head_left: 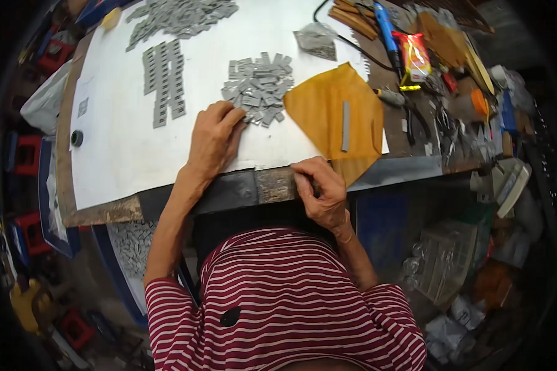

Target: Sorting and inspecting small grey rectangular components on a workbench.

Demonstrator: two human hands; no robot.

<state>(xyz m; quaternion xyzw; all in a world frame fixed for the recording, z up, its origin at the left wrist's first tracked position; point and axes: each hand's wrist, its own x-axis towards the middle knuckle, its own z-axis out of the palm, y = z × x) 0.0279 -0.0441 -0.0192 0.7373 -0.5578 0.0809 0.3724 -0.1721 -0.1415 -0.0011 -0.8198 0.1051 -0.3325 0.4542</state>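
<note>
My left hand (pixel 213 139) rests on the white sheet (pixel 111 157) with its fingers bent together. Its fingertips reach the near left edge of a loose pile of small flat grey pieces (pixel 260 83); whatever is between them is hidden. At the table's front edge is my right hand (pixel 322 188), closed, thumb and fingers drawn together; I cannot make out anything in it. Just beyond it lies an orange-brown sheet (pixel 315 102) with a narrow grey strip (pixel 345 127) on top. Left of the pile, several grey pieces form neat columns (pixel 164 80).
A larger heap of grey pieces (pixel 179 18) lies at the far side. Near it is a clear bag (pixel 315 40). Tools, a blue pen-shaped tool (pixel 385 28) and a red-yellow packet (pixel 413 59) crowd the right. A dark green roll (pixel 77 138) stands at the left edge.
</note>
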